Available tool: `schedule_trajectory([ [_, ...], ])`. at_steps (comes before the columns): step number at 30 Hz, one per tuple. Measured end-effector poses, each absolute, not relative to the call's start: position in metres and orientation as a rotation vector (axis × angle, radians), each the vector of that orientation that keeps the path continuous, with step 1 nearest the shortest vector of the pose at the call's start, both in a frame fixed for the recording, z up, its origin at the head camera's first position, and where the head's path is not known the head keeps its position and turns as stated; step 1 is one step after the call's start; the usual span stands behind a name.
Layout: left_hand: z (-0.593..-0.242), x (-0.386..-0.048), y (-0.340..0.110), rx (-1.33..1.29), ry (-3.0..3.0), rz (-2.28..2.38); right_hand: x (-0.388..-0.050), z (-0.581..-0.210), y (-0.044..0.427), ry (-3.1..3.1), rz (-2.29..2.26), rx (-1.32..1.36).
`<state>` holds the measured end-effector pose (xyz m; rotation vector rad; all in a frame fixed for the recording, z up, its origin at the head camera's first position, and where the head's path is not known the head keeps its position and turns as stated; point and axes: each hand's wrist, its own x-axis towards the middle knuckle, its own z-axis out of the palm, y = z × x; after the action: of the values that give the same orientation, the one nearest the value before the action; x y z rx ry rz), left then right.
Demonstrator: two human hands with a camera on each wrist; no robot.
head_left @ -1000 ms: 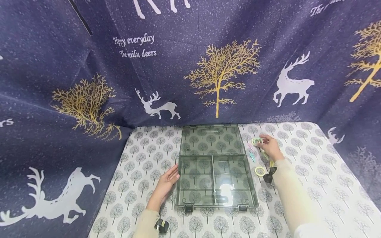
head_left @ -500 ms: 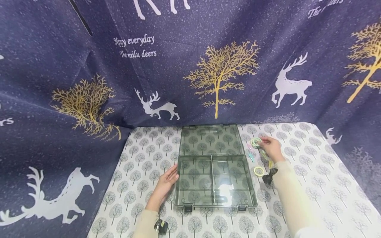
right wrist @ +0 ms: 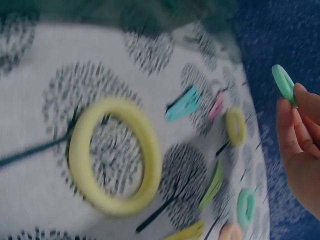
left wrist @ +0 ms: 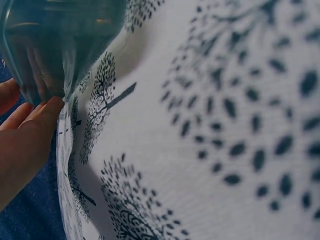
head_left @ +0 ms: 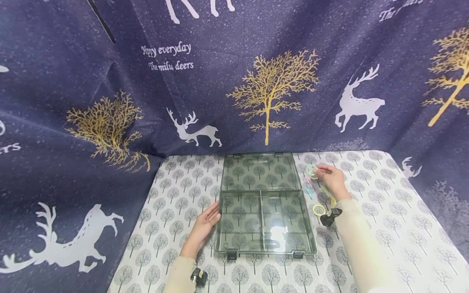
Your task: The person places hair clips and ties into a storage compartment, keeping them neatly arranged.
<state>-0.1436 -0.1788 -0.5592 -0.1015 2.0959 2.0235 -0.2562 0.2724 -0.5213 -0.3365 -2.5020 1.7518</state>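
In the head view my right hand (head_left: 332,180) pinches a mint-green hair tie (right wrist: 284,85) between thumb and fingertips, raised above the cloth right of the box. Below it lie a large yellow hair tie (right wrist: 115,156), a smaller yellow one (right wrist: 235,126) and another green one (right wrist: 246,207). Near them are a teal hair clip (right wrist: 183,104), a pink clip (right wrist: 216,105), a lime clip (right wrist: 212,185) and a yellow clip (right wrist: 185,233). My left hand (head_left: 206,224) rests with extended fingers against the left side of the clear green-grey plastic box (head_left: 261,221).
The box's lid (head_left: 261,173) lies folded back behind it. A divider (head_left: 261,219) runs through the box; two black latches (head_left: 232,255) sit on its front edge. A tree-patterned cloth (head_left: 161,215) covers the table, with a dark deer-print curtain (head_left: 205,81) behind.
My right hand has lifted the green hair tie away from the others and shifted it slightly left. The left hand stays at the box's side.
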Motion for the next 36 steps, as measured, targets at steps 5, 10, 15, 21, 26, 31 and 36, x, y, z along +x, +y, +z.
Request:
schedule_trajectory([
  [5, -0.559, -0.143, -0.179, -0.099, 2.11, 2.023, -0.256, -0.51, 0.255, -2.306, 1.979, -0.287],
  [10, -0.56, -0.142, -0.179, -0.11, 2.112, 2.017, -0.254, -0.502, 0.234, -2.243, 2.082, -0.231],
  [15, -0.56, -0.143, -0.179, -0.117, 2.1, 2.02, -0.254, -0.496, 0.208, -2.187, 2.172, -0.192],
  [21, -0.56, -0.142, -0.179, -0.102, 2.084, 2.033, -0.253, -0.489, 0.178, -2.124, 2.279, -0.19],
  [26, -0.561, -0.144, -0.178, -0.092, 2.067, 2.052, -0.254, -0.489, 0.156, -2.105, 2.365, -0.194],
  [31, -0.56, -0.143, -0.178, -0.085, 2.08, 2.044, -0.252, -0.491, 0.129, -2.1, 2.427, -0.209],
  [36, -0.56, -0.141, -0.177, -0.092, 2.079, 2.051, -0.247, -0.495, 0.101, -2.11, 2.455, -0.201],
])
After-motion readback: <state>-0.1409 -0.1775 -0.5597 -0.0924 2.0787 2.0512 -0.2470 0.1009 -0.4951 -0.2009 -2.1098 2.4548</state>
